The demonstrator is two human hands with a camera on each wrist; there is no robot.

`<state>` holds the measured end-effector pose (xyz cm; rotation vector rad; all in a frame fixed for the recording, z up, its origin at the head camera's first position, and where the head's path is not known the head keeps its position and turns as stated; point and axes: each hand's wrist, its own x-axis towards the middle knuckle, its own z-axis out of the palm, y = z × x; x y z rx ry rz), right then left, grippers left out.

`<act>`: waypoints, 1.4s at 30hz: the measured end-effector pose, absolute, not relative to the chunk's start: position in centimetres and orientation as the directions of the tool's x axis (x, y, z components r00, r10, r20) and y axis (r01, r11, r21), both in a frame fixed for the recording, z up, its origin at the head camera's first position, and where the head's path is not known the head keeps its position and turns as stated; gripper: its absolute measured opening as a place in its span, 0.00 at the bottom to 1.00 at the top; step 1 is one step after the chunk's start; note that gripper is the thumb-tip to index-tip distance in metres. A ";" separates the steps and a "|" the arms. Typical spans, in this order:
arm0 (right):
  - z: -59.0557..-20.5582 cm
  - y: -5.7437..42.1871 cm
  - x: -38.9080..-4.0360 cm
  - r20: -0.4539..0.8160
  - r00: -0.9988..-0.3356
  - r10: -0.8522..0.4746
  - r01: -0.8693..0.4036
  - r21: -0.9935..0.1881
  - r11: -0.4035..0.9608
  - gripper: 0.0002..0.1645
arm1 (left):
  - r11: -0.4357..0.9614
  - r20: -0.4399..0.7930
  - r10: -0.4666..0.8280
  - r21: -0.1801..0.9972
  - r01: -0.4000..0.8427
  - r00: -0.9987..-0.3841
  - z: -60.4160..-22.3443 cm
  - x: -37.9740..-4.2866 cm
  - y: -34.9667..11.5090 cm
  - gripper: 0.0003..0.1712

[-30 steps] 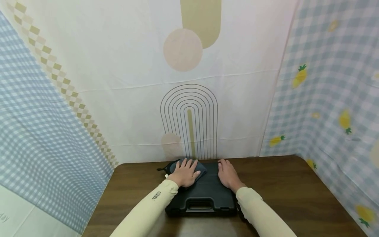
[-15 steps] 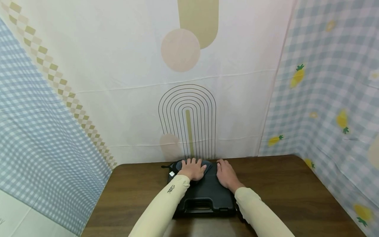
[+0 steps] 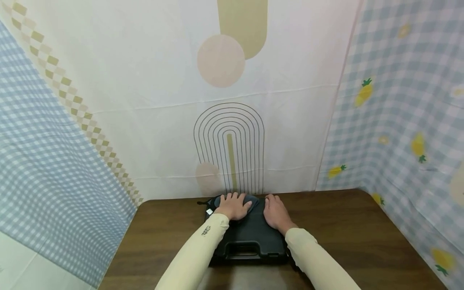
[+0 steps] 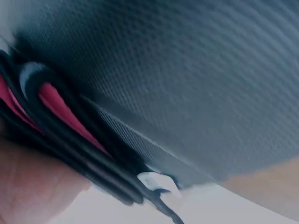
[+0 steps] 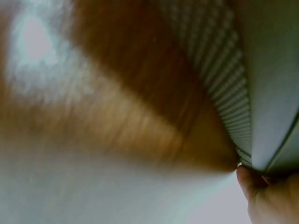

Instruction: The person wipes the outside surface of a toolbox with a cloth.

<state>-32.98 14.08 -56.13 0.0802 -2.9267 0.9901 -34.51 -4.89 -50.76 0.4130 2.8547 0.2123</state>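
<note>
A black plastic carrying case (image 3: 250, 231) lies flat near the table's far edge, its handle toward me. My left hand (image 3: 233, 206) presses a folded grey-blue cloth (image 3: 251, 201) onto the lid's far left part, fingers spread and pointing away. Up close in the left wrist view, this cloth (image 4: 177, 84) shows a ribbed weave, black edging, pink layers in the folds and a white tag (image 4: 159, 181). On the case's right edge my right hand (image 3: 277, 211) grips the side; in the right wrist view its fingertips sit at the far end of the case's textured wall (image 5: 224, 93).
Brown wood-grain table (image 3: 163, 237) extends on both sides of the case. A white patterned curtain (image 3: 163, 141) hangs right behind it, with blue checked curtains at left and right (image 3: 391, 121). A dark strap (image 3: 295, 264) shows beside the case under the right sleeve.
My left hand has slid the cloth rightward and slightly farther away across the lid, then shifted a little back left. The right hand keeps its place on the case's edge.
</note>
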 end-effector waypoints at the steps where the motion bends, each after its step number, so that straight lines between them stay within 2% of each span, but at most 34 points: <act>1: -56.1 14.0 -33.0 0.063 -0.997 -0.032 -0.064 -0.608 0.791 0.25 | 0.949 -0.223 0.295 0.185 0.257 -0.929 -50.8 -34.7 -5.3 0.37; 8: -56.4 13.8 -33.2 0.069 -0.997 -0.034 -0.069 -0.600 0.797 0.25 | 0.944 -0.240 0.289 0.235 0.234 -0.927 -50.9 -35.2 -8.3 0.42; 16: -56.8 14.6 -33.3 0.096 -0.995 -0.029 -0.081 -0.600 0.796 0.25 | 0.930 -0.169 0.184 0.348 0.116 -0.968 -51.7 -34.9 -12.4 0.38; 26: -56.7 14.3 -33.3 0.079 -0.996 -0.031 -0.073 -0.605 0.793 0.26 | 0.870 -0.151 0.121 0.492 0.032 -0.981 -52.9 -35.4 -13.7 0.37; 33: -56.4 14.3 -33.1 0.074 -0.997 -0.031 -0.069 -0.606 0.792 0.25 | 0.767 -0.111 0.104 0.642 0.009 -0.988 -53.0 -34.0 -14.1 0.37; 37: -56.5 14.3 -33.1 0.078 -0.996 -0.032 -0.073 -0.599 0.797 0.25 | 0.688 -0.055 0.112 0.724 0.037 -0.992 -52.9 -32.6 -14.5 0.37; 42: -56.5 14.2 -33.1 0.086 -0.996 -0.026 -0.073 -0.606 0.792 0.25 | 0.626 -0.055 0.137 0.779 0.043 -0.989 -53.6 -30.8 -15.5 0.40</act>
